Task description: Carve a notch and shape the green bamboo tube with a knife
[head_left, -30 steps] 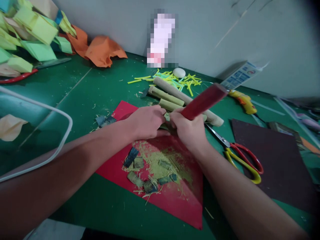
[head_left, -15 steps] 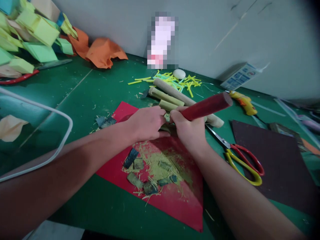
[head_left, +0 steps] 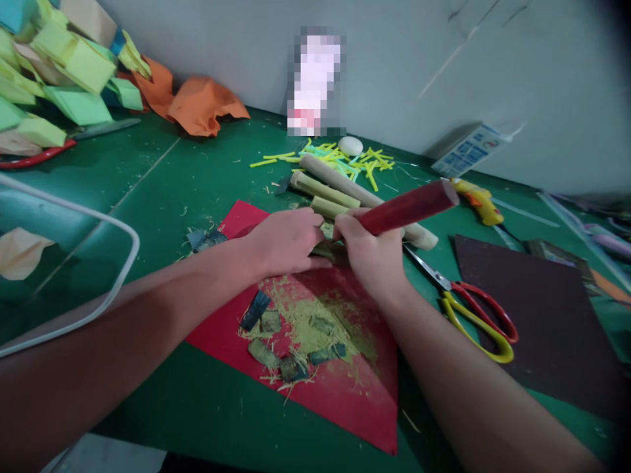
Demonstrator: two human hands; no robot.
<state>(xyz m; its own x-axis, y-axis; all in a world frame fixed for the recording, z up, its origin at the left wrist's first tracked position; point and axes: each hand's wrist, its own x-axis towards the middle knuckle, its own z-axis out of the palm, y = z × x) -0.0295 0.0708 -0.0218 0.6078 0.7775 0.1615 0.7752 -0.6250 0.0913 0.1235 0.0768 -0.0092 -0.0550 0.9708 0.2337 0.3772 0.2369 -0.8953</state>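
Observation:
My right hand (head_left: 377, 253) is wrapped round a thick red wooden handle (head_left: 414, 207) that points up to the right. The working end of this tool is hidden beneath the hand. Close beside it, my left hand (head_left: 290, 243) is closed on a greenish piece of bamboo (head_left: 325, 251), mostly covered by the fingers. Both hands are over a red sheet (head_left: 365, 420) strewn with yellowish dust (head_left: 315, 335) and fibres. Several short dark-green bamboo strips (head_left: 263, 353) lie on the sheet nearer to me. Just beyond the hands lie cut bamboo lengths (head_left: 328, 189).
Scissors (head_left: 483, 322) with red and yellow handles lie to the right, partly over a dark board (head_left: 537, 315). A yellow glue gun (head_left: 480, 202) and a small box (head_left: 470, 150) are behind. Folded papers (head_left: 81, 62) fill the back left; a white cable (head_left: 113, 226) loops over my left forearm.
The view has shifted very slightly. Both hands keep almost the same place and grip, and the red handle has hardly moved.

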